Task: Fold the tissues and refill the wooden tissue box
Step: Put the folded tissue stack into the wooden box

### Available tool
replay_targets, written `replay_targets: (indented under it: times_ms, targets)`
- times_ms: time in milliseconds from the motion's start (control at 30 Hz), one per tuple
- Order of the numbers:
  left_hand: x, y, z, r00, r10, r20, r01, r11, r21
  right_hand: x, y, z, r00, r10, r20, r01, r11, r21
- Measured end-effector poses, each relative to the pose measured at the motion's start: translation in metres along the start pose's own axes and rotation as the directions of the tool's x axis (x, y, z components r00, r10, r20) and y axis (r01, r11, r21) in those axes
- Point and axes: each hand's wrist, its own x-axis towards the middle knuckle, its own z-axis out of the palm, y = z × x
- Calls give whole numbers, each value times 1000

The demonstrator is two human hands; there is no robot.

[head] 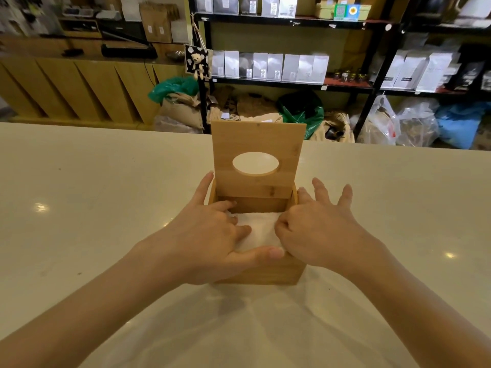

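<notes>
A wooden tissue box (276, 270) stands in the middle of the pale table, its hinged lid (257, 140) raised upright with an oval hole in it. White folded tissues (261, 229) lie inside the box, filling most of the opening. My left hand (212, 235) rests on the left side of the tissues, fingers pressed into them, thumb along the front rim. My right hand (316, 229) presses on the right side of the stack, thumb and forefinger curled on the tissues, the other fingers spread over the box's right wall.
A clear plastic sheet (252, 328) lies on the table (93, 195) in front of the box. Beyond the table's far edge stand black shelves (292, 83) with white bags, sacks on the floor and a wooden counter (79, 86) at the left.
</notes>
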Motion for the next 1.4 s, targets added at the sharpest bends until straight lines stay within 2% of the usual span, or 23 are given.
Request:
replay_targets:
  times_ms: [133, 267, 400, 633, 733, 833, 900, 1000, 1167, 1300, 1400]
  targets:
    - [-5, 0, -5, 999, 42, -15, -43, 998, -42, 0, 9, -5, 992, -82, 97, 77, 995, 63]
    - [-11, 3, -5, 998, 56, 35, -53, 995, -81, -8, 16, -7, 972, -150, 181, 129, 984, 123]
    - [-11, 3, -3, 996, 41, 77, -36, 997, -69, -12, 14, -3, 970, -129, 204, 109, 988, 109]
    - [-12, 5, -3, 994, -15, 109, 25, 996, -89, -14, 5, 0, 980, -58, 192, 62, 998, -16]
    - [-11, 7, -6, 996, -27, 80, 36, 992, -121, -13, 6, -4, 970, -81, 229, 76, 997, 31]
    - [-11, 8, -15, 997, -52, 57, 63, 972, -225, -20, 10, -12, 966, -111, 234, 74, 984, 164]
    - [-13, 8, -25, 997, -66, 27, 71, 954, -292, -27, 15, -16, 972, -136, 193, 90, 968, 233]
    - [-16, 7, -47, 997, -74, -9, 68, 957, -283, -36, 23, -23, 986, -157, 51, 141, 961, 238]
    - [-27, 8, -73, 983, -84, -163, 32, 954, -298, -59, 36, -34, 978, -151, -146, 190, 933, 306]
    - [-43, 20, -76, 946, -51, -319, -56, 947, -316, -89, 37, -32, 930, -139, -341, 284, 860, 425]
    - [-56, 38, -67, 908, -57, -416, -78, 951, -300, -109, 30, -18, 856, -126, -501, 377, 816, 438]
